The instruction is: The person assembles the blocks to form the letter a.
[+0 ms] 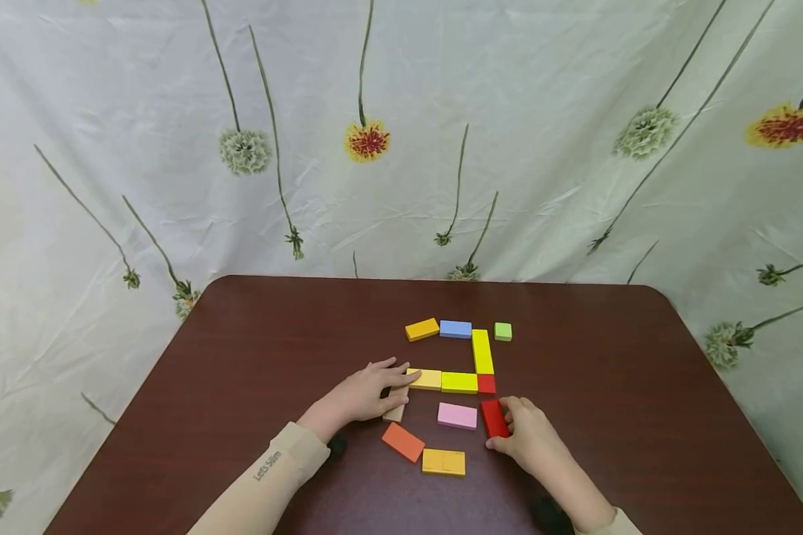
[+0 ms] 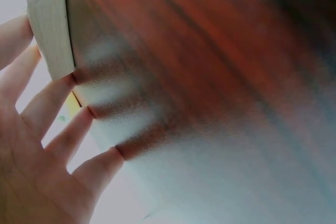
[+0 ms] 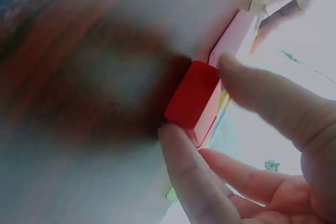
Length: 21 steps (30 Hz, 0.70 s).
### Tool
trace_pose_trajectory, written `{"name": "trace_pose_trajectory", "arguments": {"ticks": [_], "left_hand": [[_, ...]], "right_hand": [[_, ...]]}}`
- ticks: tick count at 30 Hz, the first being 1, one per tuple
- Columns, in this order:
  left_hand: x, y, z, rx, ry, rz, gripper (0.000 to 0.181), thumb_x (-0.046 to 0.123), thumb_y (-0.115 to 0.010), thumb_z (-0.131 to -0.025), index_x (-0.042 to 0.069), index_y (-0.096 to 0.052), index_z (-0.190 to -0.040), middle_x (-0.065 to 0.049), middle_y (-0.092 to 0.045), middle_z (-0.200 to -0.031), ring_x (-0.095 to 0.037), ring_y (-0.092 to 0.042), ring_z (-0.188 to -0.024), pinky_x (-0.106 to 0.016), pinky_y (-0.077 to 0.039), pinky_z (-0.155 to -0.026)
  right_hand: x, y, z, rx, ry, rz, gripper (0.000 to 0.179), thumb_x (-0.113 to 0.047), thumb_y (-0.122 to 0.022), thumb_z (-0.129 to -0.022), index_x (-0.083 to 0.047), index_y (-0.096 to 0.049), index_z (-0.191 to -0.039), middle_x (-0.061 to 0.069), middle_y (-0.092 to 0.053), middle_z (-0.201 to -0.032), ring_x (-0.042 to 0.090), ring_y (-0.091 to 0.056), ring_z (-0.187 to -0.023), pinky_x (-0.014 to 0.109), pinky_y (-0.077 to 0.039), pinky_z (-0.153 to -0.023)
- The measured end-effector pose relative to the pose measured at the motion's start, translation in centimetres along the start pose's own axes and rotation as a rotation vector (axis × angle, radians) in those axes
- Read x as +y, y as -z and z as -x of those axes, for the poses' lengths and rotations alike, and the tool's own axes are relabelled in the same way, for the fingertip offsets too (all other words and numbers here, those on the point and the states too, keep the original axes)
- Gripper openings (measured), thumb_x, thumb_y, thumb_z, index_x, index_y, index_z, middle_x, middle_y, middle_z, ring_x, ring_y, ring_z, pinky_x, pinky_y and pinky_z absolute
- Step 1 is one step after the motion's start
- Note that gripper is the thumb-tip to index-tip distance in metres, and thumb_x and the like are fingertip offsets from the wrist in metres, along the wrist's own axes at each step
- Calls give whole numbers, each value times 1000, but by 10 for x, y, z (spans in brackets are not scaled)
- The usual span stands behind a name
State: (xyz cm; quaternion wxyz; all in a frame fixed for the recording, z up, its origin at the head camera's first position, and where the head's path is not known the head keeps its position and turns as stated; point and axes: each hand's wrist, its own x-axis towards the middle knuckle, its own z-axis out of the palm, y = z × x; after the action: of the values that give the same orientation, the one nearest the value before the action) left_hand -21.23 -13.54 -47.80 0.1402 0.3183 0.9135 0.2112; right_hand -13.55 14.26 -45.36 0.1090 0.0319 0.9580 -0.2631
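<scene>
My right hand [image 1: 535, 438] pinches a red block [image 1: 494, 419] between thumb and fingers at its right side. In the right wrist view the red block [image 3: 193, 94] shows its end face, with the thumb on one edge and a fingertip on another. My left hand [image 1: 360, 394] spreads its fairly straight fingers over a plain wooden block [image 1: 396, 405] and the left end of a pale yellow block [image 1: 426, 380]. The left wrist view shows the wooden block [image 2: 50, 27] against the fingers, with other fingertips on the table. A pink block [image 1: 457, 416] lies between the hands.
A bright yellow block [image 1: 459, 383] and a small red block [image 1: 485, 383] continue the row. Beyond stand an upright-lying yellow block [image 1: 482, 351], blue block [image 1: 456, 329], amber block [image 1: 421, 329] and green cube [image 1: 502, 331]. Nearer lie an orange block [image 1: 403, 442] and golden block [image 1: 444, 462].
</scene>
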Motion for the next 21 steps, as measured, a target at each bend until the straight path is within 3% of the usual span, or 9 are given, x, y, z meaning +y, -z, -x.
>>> {"name": "trace_pose_trajectory", "arguments": {"ticks": [10,21], "left_hand": [[2,2,-1,-3,-4,8,50,30,-59,-99,20,-49,-146,-11,-41,-155,-40,-29,-147,-64,-26,-115],[1,2,-1,-4,-5,4,51,30,-60,-99,20,-48,-147,-11,-41,-155,-40,-28,-147,-65,-26,-114]], "right_hand": [[0,-2,-3,59,63,-15,61,-11,-90,-68,8,-61,-119,7,-58,-83,16,-54,-72,32,-54,-65],[-2,-4,-6,74,51,-44,63,-11,-89,-69,8,-60,-122,8,-58,-82,15,-52,-70,30,-52,-63]]}}
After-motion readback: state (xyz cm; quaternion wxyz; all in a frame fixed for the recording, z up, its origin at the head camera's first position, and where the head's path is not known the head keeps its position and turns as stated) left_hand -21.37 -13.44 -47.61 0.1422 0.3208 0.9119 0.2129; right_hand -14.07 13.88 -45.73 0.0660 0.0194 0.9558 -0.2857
